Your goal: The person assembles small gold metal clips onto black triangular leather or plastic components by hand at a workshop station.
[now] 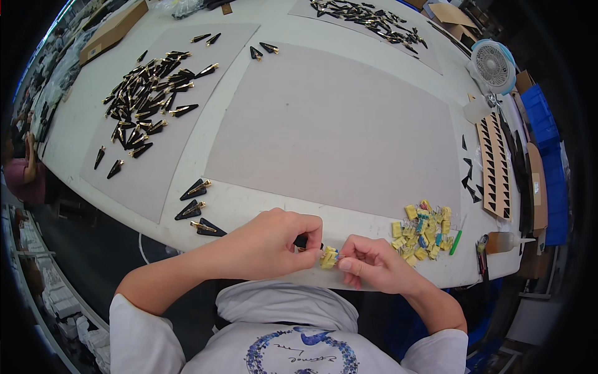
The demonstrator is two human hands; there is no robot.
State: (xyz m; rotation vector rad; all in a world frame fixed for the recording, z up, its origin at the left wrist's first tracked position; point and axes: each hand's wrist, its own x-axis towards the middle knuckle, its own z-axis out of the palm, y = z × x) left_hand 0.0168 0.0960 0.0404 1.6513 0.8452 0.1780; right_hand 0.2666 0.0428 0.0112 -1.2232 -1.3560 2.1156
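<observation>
Two bare hands are at work over the near edge of the counter (187,146), about midway along it. The left hand (298,246) is curled, thumb and forefinger drawn together on a black piece (301,240) mostly hidden by the fingers; its exact kind cannot be told. The right hand (367,262) is closed to a pinch, thumb against fingertips, on the right end of a small yellow block (328,257) with a blue bit on it. The block sits between the two hands; whether the left fingertips also touch it cannot be told.

Three black triangular clips with gold-coloured metal (198,189) lie in a row along the near edge, left of the left hand. A heap of yellow blocks (414,240), mixed with blue and teal bits, lies near the right end of that edge, with a green stick (456,242) just beside it. Farther right lie a bottle of amber liquid (501,242) and, toward the right edge, a tan card bearing black triangles (495,165). A white-and-blue fan (493,65) stands near the far right corner. A large pile of black clips (146,93) covers part of a grey sheet (131,184) toward the left edge.
</observation>
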